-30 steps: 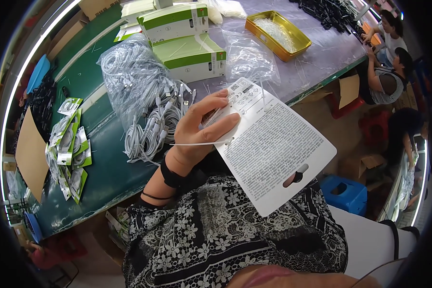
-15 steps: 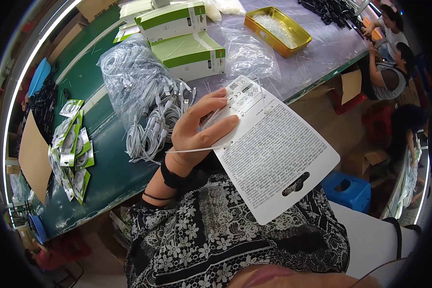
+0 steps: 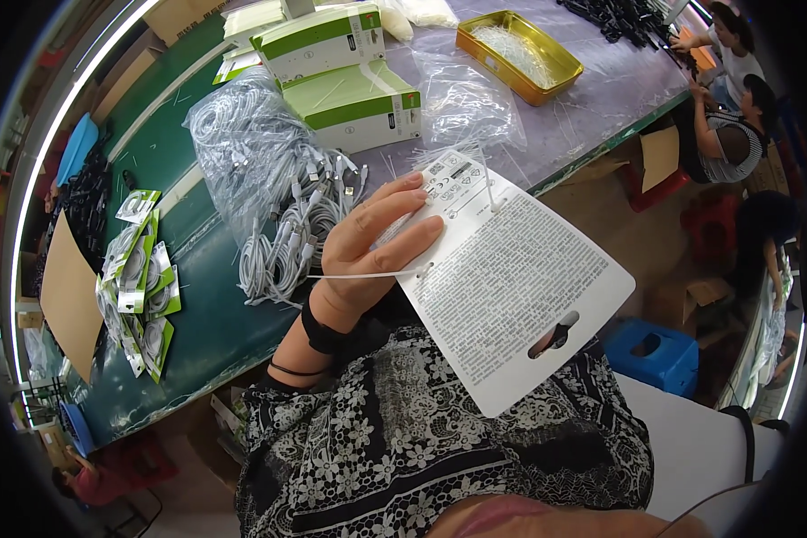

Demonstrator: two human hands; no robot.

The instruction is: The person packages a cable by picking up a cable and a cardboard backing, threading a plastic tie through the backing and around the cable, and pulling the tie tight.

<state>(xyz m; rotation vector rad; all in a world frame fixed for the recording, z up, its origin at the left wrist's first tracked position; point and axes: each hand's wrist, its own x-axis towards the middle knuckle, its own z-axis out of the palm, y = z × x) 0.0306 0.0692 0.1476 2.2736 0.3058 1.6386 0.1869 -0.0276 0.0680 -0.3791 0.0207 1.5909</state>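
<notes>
My left hand is closed on the edge of a white packaging card, its fingers lying over the printed back near the upper left corner. The card is tilted over my lap and has a hanging slot at its lower end. One white plastic tie runs through a hole by my fingers and sticks out to the left. Another plastic tie stands up from a hole near the card's top edge. My right hand does not show; the card may hide it. Left of my hand lies a heap of white coiled cables.
Behind stand green-and-white stacks of cards, a clear plastic bag and a gold tin of thin ties. Carded cables and a brown cardboard sheet lie left. A blue stool stands right; people work beyond.
The tie near the card's top edge now stands straighter, and the card has shifted very slightly. My left hand keeps its grip in nearly the same place.
</notes>
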